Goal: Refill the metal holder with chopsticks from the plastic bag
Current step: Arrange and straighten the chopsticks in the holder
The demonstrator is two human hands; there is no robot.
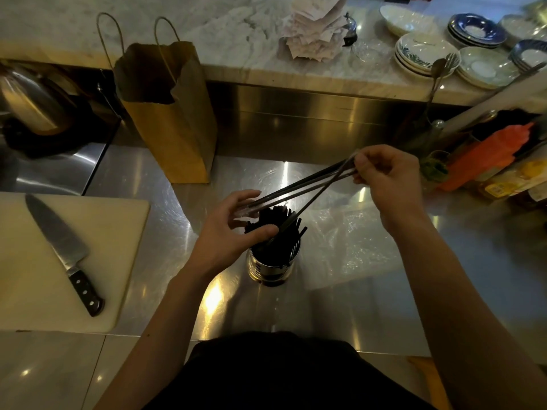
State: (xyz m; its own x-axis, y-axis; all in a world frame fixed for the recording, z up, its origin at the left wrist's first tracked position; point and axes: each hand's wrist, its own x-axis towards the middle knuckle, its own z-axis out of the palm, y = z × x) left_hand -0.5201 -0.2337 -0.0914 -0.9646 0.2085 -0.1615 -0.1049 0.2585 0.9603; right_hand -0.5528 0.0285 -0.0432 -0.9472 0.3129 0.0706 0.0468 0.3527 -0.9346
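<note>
A round metal holder (268, 269) stands on the steel counter, packed with several black chopsticks (275, 224). Above it my right hand (387, 176) pinches the far ends of a few long dark chopsticks (305, 190), which slant down to the left. One of them dips into the holder. My left hand (233, 232) grips their lower ends, where a clear wrapper clings to them, just over the holder's rim. A clear plastic bag (349, 241) lies flat on the counter to the right of the holder.
A brown paper bag (171, 119) stands behind the holder on the left. A large knife (63, 250) lies on a white cutting board (35, 288) at the left. Bottles and an orange squeeze bottle (488, 155) crowd the right. Stacked plates (426, 53) sit on the marble ledge.
</note>
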